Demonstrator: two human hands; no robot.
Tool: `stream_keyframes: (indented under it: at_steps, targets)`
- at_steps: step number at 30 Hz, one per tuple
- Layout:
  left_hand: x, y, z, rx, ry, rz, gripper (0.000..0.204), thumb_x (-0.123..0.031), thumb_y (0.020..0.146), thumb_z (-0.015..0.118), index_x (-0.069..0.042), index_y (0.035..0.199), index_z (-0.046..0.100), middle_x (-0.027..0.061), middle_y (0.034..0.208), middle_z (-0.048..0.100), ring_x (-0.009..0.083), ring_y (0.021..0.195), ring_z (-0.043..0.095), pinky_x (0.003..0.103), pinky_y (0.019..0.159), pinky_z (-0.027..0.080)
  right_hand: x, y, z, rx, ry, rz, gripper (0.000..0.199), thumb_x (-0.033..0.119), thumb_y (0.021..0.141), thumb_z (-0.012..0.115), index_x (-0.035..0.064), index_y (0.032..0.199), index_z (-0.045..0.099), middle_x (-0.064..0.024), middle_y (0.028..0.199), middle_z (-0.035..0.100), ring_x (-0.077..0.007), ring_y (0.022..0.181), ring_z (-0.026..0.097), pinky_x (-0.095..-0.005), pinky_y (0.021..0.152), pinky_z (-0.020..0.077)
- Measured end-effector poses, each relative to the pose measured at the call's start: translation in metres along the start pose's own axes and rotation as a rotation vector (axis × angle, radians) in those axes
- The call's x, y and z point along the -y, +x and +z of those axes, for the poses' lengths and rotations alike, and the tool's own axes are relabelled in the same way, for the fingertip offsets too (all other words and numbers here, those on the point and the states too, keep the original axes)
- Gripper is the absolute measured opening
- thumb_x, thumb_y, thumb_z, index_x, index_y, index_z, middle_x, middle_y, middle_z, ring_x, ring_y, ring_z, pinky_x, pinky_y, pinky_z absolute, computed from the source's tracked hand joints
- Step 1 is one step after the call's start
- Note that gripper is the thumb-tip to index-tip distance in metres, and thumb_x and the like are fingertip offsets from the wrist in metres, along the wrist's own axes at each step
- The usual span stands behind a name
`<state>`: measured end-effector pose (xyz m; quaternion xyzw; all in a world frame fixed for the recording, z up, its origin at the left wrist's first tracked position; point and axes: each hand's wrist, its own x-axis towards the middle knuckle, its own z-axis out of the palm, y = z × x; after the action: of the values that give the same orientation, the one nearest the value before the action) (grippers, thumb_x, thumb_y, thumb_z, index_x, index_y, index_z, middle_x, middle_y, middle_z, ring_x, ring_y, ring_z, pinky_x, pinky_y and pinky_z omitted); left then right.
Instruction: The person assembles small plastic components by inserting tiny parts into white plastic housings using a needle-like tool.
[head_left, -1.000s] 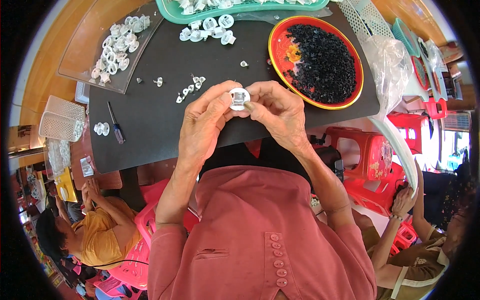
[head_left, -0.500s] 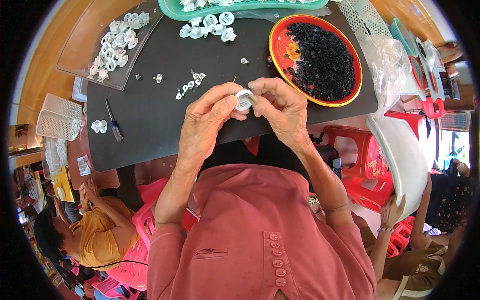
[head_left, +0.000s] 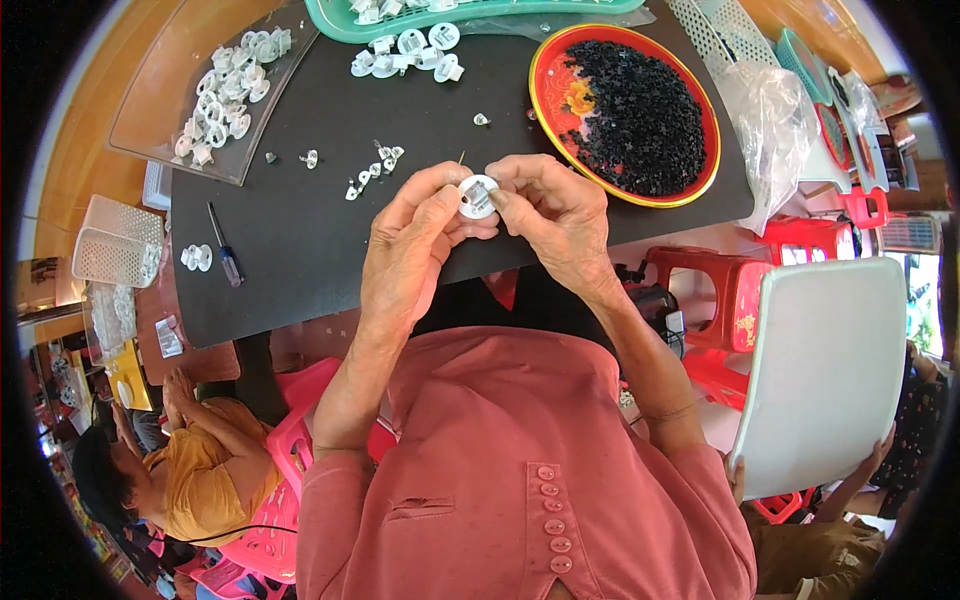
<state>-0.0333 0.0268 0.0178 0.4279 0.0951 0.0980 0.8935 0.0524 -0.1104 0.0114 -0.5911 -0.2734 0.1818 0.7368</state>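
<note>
Between my two hands, above the near edge of the dark table (head_left: 300, 240), is a small round white plastic part (head_left: 479, 196) with a raised block in its middle. My left hand (head_left: 415, 225) pinches it from the left, and a thin pin (head_left: 462, 157) sticks up by that index finger. My right hand (head_left: 555, 215) grips its right side between thumb and fingertips. Beyond my left hand lie several small clear-and-white pieces (head_left: 372, 172). A red round tray (head_left: 560, 110) with a yellow rim, heaped with tiny black pieces (head_left: 645, 115), stands to the right.
At the far left a clear tray (head_left: 150, 125) holds white parts; more white parts (head_left: 410, 55) lie before a green basket (head_left: 470, 22). A screwdriver (head_left: 226, 250) rests at left. Someone in yellow (head_left: 215, 465) sits at left. On the right, another person's hands hold a pale panel (head_left: 825, 375) beside red stools (head_left: 705, 300).
The white part has turned so its flat face shows more. At right, the pale panel has swung round to show its broad side.
</note>
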Motion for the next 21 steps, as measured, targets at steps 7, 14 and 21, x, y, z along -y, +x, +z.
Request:
stream_keyframes:
  at_steps: [7,14,21]
  targets:
    - [0.0014,0.0014,-0.0009,-0.021,0.019,-0.019,0.026,-0.014,0.095,0.052,0.003,0.114,0.056,0.0115,0.099,0.063,0.0181,0.084,0.063,0.032,0.077,0.053,-0.0008,-0.0005,-0.0022,-0.022,0.005,0.025,0.014,0.002,0.087,0.061,-0.0001,0.101,0.061,0.0014,0.078,0.06,-0.0019,0.065,0.052,-0.0169,0.055,0.0426]
    - [0.0015,0.0,-0.0044,-0.017,-0.008,-0.049,0.027,-0.014,0.095,0.052,0.003,0.114,0.057,0.0116,0.097,0.063,0.0186,0.082,0.063,0.032,0.077,0.052,0.0022,-0.0001,-0.001,-0.002,-0.055,0.034,0.013,0.004,0.087,0.061,-0.0003,0.099,0.062,0.0,0.079,0.062,-0.0022,0.064,0.052,-0.0176,0.054,0.0428]
    - [0.0048,0.0012,-0.0051,0.007,0.003,0.021,0.024,-0.012,0.094,0.052,0.001,0.113,0.058,0.0103,0.098,0.063,0.018,0.085,0.063,0.033,0.079,0.053,0.0019,-0.0002,-0.0007,0.005,-0.026,0.03,0.013,0.004,0.088,0.059,-0.0004,0.1,0.06,0.0,0.08,0.061,-0.0022,0.065,0.052,-0.0176,0.057,0.0433]
